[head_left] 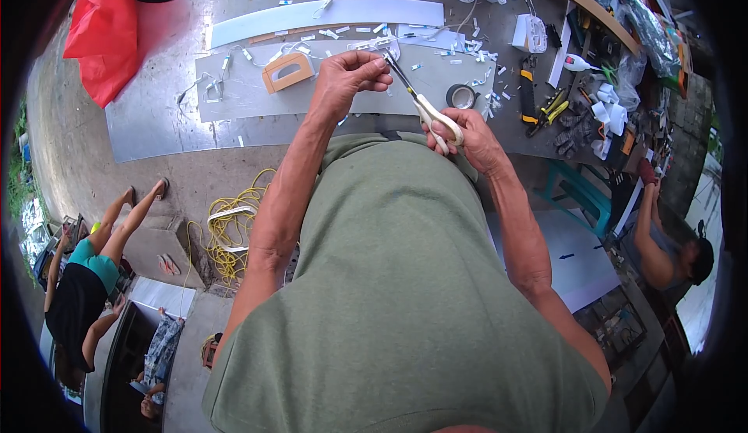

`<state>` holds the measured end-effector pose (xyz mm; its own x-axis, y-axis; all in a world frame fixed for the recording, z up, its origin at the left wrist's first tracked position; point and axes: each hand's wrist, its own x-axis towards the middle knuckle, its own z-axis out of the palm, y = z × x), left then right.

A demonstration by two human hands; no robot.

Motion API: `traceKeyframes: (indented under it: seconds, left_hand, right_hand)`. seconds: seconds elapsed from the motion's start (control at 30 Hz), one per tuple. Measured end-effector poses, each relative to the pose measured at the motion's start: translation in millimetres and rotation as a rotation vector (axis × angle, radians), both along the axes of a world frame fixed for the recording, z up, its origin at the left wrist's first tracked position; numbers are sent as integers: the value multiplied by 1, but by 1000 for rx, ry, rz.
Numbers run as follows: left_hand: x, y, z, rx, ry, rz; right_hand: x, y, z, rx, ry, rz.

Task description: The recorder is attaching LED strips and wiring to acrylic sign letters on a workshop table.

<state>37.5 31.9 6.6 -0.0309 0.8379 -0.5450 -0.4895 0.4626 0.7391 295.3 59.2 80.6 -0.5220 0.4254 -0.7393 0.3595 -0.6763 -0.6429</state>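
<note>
My right hand (477, 139) is closed through the loops of a pair of scissors (425, 108) with cream handles and dark blades. The blades point up and left, toward my left hand (352, 82). Its thumb and forefinger are pinched together at the blade tips; what lies between them is too small to make out. Just beyond the tips sits a white piece with small modules on it (374, 44). Left of my left hand, a tan block-shaped letter (288, 72) rests on a grey sheet (257, 106), beside small white modules strung on wire (226, 62).
A black tape roll (461, 96) lies by my right hand among scattered small white pieces. Further right are a yellow-and-black cutter (528, 94), pliers (555, 112) and a glue bottle (576, 63). A red bag (101, 40) hangs over the table's left end. Other people are at both sides.
</note>
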Motion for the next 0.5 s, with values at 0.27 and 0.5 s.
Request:
traceKeyframes:
  seconds: [0.27,0.5]
  left_hand:
    - [-4,0,-2,-21,-13,-19]
    - [-5,1,-1,-25,-16,-28]
  right_hand:
    - [-6,-3,-11,73,-39,22]
    - [-10,-5,-8,78,-65,22]
